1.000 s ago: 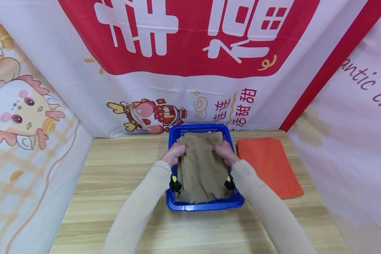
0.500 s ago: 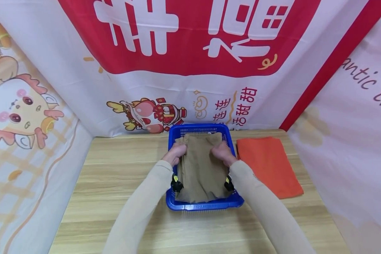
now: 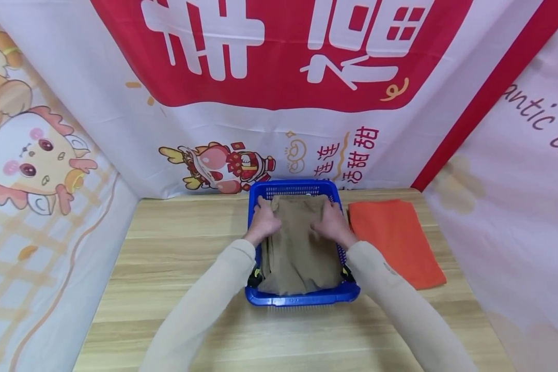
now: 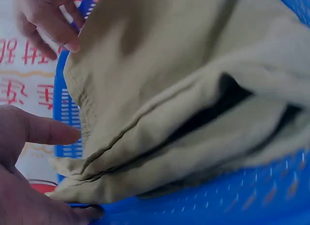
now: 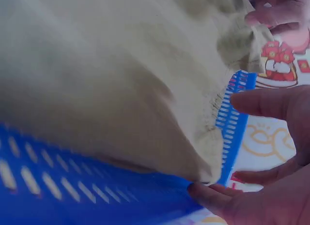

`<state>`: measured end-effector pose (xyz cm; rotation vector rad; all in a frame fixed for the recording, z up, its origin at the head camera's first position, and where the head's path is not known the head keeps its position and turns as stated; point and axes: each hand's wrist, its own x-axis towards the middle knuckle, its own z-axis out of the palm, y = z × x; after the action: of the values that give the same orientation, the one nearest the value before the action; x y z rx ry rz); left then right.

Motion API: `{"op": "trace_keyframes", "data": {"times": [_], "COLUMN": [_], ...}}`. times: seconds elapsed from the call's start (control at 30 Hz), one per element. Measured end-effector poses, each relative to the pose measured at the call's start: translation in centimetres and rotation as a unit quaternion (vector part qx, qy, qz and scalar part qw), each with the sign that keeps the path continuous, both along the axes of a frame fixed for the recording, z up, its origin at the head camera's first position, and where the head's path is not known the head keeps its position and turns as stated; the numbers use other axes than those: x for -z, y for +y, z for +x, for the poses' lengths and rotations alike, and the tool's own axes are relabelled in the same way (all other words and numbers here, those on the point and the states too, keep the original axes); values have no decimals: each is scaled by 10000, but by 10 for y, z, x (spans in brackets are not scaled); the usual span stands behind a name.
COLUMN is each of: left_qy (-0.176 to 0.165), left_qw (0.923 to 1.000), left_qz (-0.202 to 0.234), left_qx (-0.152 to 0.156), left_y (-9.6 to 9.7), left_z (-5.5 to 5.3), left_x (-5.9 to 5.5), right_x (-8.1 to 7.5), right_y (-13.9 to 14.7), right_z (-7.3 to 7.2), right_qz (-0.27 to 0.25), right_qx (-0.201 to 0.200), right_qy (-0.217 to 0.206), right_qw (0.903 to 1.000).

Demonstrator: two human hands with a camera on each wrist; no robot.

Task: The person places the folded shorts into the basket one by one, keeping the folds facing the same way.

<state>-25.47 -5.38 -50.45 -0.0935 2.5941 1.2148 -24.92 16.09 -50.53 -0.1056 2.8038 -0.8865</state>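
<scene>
A folded khaki garment (image 3: 302, 253) lies inside a blue plastic basket (image 3: 302, 299). Its far edge is gathered in small stitched puckers, clearest in both wrist views. At the garment's far left corner is my left hand (image 3: 265, 221); in the left wrist view its thumb (image 4: 53, 130) stands straight, apart from the fingers beside the cloth's corner. My right hand (image 3: 333, 225) is at the far right corner, thumb and fingers spread, with a fingertip (image 5: 196, 190) right at the cloth's lower corner in the right wrist view. Neither hand grips the cloth.
To the right of the basket, an orange folded cloth (image 3: 395, 243) lies flat on the wooden table (image 3: 181, 248). Behind the basket hangs a printed curtain (image 3: 283, 124), close to its far rim. More printed cloth walls stand at left and right.
Both hands have let go of the garment's sides and their fingers have spread out. The left hand has shifted slightly right; the garment and basket stay in place.
</scene>
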Motion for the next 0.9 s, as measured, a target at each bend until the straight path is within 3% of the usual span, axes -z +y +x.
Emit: {"op": "trace_keyframes", "data": {"times": [0.1,0.17,0.23,0.33,0.4,0.47,0.5,0.6,0.77,0.9], "left_qy": [597,919,1134,1191,1094,946,844,549,289,334], "left_qw": [9916,9723,9408,8817,8461,8183,8104,7996,7922,7868], "left_qz": [-1003,-1856,-2722,-3777,-4246,-4586,-4695,-4932,-5117,-5163], "left_qx": [558,1085,1673,2564,3031,3332,3402,3381,3312,3364], "left_y": [2,2,3,5,7,8,8,7,3,2], "left_z": [6,10,16,24,28,31,31,30,26,25], "left_x": [-4,-4,-2,2,6,10,13,21,32,32], "right_x": [-2,-2,-2,1,4,7,8,11,13,11], "right_y": [3,4,5,5,4,2,2,0,1,4], "right_z": [5,9,12,19,23,26,27,27,26,27], "right_qz": [738,1234,1742,2448,2992,3467,3667,4062,4206,4288], "right_qx": [-843,-1434,-1940,-2415,-2631,-2760,-2806,-2830,-2847,-2987], "right_qy": [231,302,249,73,-48,-103,-111,-138,-143,23], "right_qw": [9934,9815,9651,9390,9172,8964,8870,8687,8613,8526]}}
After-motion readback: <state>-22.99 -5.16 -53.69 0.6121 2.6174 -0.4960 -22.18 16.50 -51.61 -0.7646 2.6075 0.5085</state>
